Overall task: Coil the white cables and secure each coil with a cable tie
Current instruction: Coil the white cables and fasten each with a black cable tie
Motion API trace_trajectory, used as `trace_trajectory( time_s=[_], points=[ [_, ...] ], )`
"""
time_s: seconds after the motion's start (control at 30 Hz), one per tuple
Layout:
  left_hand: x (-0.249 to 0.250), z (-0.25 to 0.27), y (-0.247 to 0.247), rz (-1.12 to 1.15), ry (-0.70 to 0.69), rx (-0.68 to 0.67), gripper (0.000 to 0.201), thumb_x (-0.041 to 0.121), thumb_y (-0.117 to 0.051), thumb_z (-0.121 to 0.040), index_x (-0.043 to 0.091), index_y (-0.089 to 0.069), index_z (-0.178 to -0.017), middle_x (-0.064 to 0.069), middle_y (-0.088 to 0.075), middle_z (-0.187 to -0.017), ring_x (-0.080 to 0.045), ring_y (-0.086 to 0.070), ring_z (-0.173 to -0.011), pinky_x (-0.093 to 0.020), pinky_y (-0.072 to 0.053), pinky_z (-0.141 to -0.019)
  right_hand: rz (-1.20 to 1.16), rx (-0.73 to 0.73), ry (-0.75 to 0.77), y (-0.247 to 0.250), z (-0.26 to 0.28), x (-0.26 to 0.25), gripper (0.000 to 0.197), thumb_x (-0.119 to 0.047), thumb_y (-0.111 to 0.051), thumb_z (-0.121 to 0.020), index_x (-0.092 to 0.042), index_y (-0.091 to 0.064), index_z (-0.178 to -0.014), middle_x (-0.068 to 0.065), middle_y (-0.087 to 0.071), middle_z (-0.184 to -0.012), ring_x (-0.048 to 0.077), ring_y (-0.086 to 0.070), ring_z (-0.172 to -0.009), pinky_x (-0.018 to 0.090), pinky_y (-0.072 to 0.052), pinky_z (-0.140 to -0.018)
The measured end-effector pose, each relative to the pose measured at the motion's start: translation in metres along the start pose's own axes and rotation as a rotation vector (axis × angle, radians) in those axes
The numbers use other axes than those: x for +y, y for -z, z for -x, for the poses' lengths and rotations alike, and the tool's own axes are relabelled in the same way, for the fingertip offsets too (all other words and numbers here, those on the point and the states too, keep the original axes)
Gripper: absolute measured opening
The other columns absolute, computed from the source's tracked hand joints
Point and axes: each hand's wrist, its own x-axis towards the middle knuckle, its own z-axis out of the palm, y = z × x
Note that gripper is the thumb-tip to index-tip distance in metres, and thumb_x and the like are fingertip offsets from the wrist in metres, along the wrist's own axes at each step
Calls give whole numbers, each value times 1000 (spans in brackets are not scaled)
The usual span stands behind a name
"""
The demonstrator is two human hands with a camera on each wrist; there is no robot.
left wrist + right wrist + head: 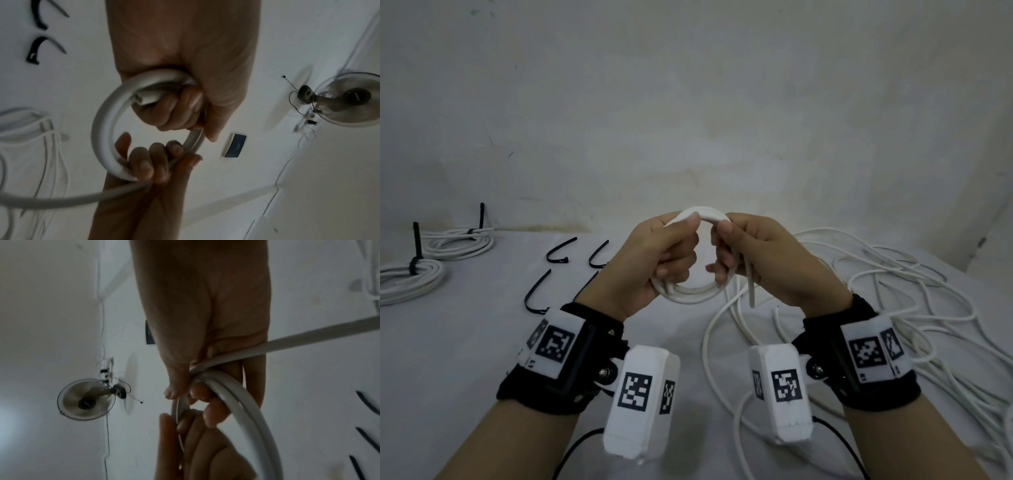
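Observation:
Both hands hold a small coil of white cable (pixel 693 297) in the air over the middle of the table. My left hand (pixel 673 255) grips the coil's left side, with the cable's cut end (pixel 141 99) tucked under its fingers. On the right side my right hand (pixel 724 262) curls round the coil, and the free length (pixel 308 340) runs out from under its fingers. A short tail (pixel 751 291) hangs below that hand. The left wrist view shows the coil (pixel 102 129) as a ring between the two hands. Several black cable ties (pixel 536 294) lie on the table to the left.
Two coils (pixel 410 281) (pixel 462 241), each bound with a black tie, lie at the far left. A loose tangle of white cable (pixel 893 274) covers the table's right side. The white table (pixel 465 359) ends at a wall. A wall fan (pixel 349 99) shows in the wrist views.

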Motion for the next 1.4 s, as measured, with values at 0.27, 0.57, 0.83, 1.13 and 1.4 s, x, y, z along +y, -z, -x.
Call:
trace_trajectory(
  time_s=[0.27, 0.57, 0.83, 1.13, 1.4],
  points=[
    [0, 2, -9, -60, -80, 130, 36, 40, -50, -81, 27, -50, -47, 8, -22, -47, -5, -19, -37, -18, -18, -39, -315, -23, -15, -8, -2, 7, 33, -38, -42, -92, -12, -47, -71, -1, -47, -56, 17, -58, -57, 34, -52, -62],
    [-4, -1, -11, 123, 33, 150, 42, 46, -55, -73, 24, -43, -39, 10, -19, -42, -2, -17, -30, -17, -12, -35, -495, -6, -84, -23, -1, 0, 38, -48, -43, -85, -14, -38, -68, -8, -25, -46, 3, -23, -34, 17, -28, -38],
    [-15, -8, 1, 144, 293, 156, 67, 65, -26, -91, 7, -56, -73, -9, -56, -69, -19, -55, -60, -28, -47, -62, -461, 272, 33, -26, -3, -6, 40, -46, -49, -83, -16, -32, -62, -7, -23, -44, 6, -18, -34, 19, -18, -37],
    [-44, 2, -12, 85, 730, -152, 38, 35, -48, -86, 1, -55, -102, -14, -70, -86, -15, -69, -67, -20, -57, -62, -560, 292, 77, -41, -3, -5, 39, -46, -51, -78, -17, -31, -62, -7, -20, -44, 6, -17, -33, 19, -19, -37],
    [-43, -7, -12, 159, 481, 186, 15, 2, -53, -91, 6, -64, -81, -3, -67, -69, -5, -63, -56, -17, -55, -62, -538, 490, 197, -44, 0, -12, 41, -38, -45, -94, -15, -30, -62, -5, -20, -46, 7, -17, -35, 20, -18, -38]
  ],
)
